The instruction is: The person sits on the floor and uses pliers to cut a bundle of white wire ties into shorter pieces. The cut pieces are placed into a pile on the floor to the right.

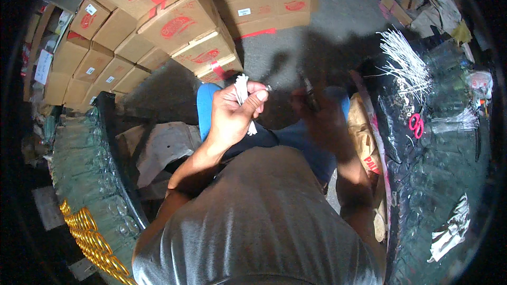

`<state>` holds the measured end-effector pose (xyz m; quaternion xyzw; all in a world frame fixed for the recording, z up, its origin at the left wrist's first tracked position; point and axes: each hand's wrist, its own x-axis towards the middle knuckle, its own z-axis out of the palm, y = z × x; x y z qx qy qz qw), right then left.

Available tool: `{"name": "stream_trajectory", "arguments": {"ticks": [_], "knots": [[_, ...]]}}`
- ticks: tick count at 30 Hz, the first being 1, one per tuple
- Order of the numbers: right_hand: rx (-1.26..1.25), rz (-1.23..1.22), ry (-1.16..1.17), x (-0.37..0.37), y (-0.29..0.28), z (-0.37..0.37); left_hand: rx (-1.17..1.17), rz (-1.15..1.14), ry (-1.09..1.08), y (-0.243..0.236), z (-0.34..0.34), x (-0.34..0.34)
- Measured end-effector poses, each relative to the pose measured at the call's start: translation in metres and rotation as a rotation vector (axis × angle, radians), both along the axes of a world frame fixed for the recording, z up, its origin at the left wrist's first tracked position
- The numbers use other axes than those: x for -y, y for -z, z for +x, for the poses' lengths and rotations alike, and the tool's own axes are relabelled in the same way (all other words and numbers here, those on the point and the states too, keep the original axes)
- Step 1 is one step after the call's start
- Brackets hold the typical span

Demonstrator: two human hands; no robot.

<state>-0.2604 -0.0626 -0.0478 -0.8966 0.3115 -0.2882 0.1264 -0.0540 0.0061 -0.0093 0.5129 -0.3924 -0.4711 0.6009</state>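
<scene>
My left hand (235, 113) is closed around a bundle of white cords (241, 91), whose ends stick out above and below the fist. Between its thumb and fingertip sits a small shiny metal piece (268, 88). In deep shadow to the right, my right hand (319, 113) is closed on a slim dark tool (308, 85) with a metallic glint. Its exact kind is too dark to make out. The two hands are apart, both above my lap.
Cardboard boxes (179, 26) are stacked ahead and to the left. On the plastic-covered right side lie a spread of white cords (404, 66), pink-handled scissors (416, 125) and a crumpled white cloth (450, 232). Gold rings (92, 240) lie at lower left. A brown paper sack (364, 137) stands beside my right arm.
</scene>
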Motion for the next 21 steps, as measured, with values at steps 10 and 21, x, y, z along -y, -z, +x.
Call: {"name": "stream_trajectory", "arguments": {"ticks": [10,21], "knots": [[0.536,0.499,0.113,0.022,-0.055,-0.014,0.259,0.084,0.207,0.009,-0.007,-0.003],[-0.074,-0.143,1.195,0.073,-0.114,-0.16,-0.492,0.313,0.219,0.04,0.0,-0.004]]}}
